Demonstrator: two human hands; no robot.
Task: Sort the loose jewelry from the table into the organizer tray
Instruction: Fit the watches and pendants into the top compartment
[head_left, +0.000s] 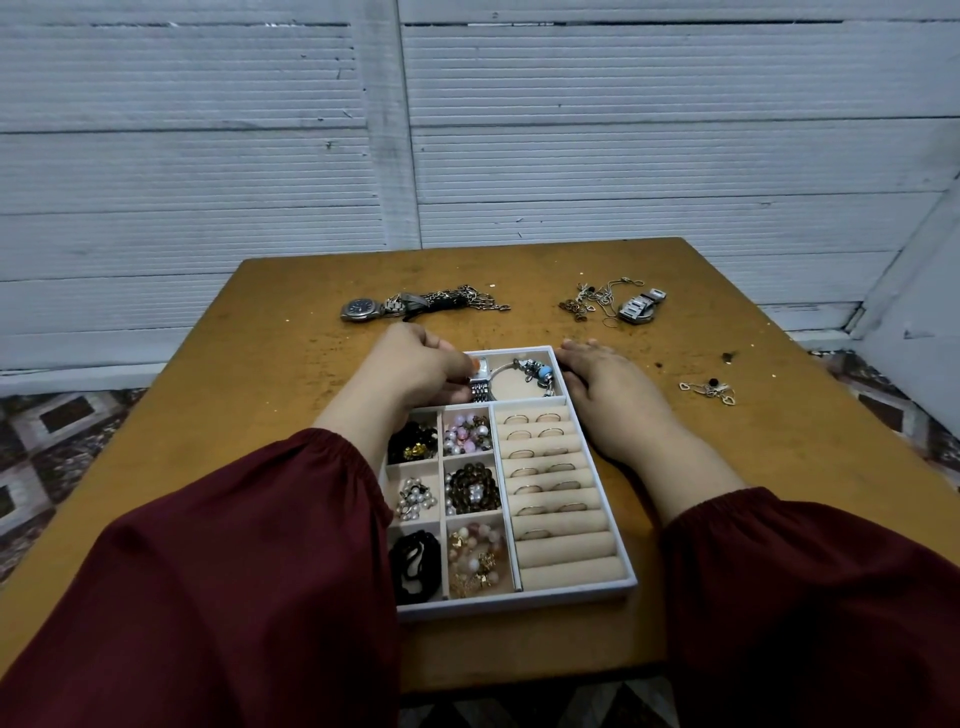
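The white organizer tray (582, 587) sits in the middle of the table, with beads in its small left cells and rings in the padded rolls on the right. My left hand (415, 369) reaches over the tray's far left cell and pinches a silver watch (480, 387) with a metal link band. Beside it in the far cell lies a bangle with blue charms (535, 371). My right hand (608, 379) rests flat on the table against the tray's right rim, fingers straight.
Loose on the table: a dark-faced watch with chains (415, 304) at the far left, a silver watch among tangled chains (618, 306) at the far right, and a small heart-link chain (709, 391) at right. A grey slatted wall stands behind.
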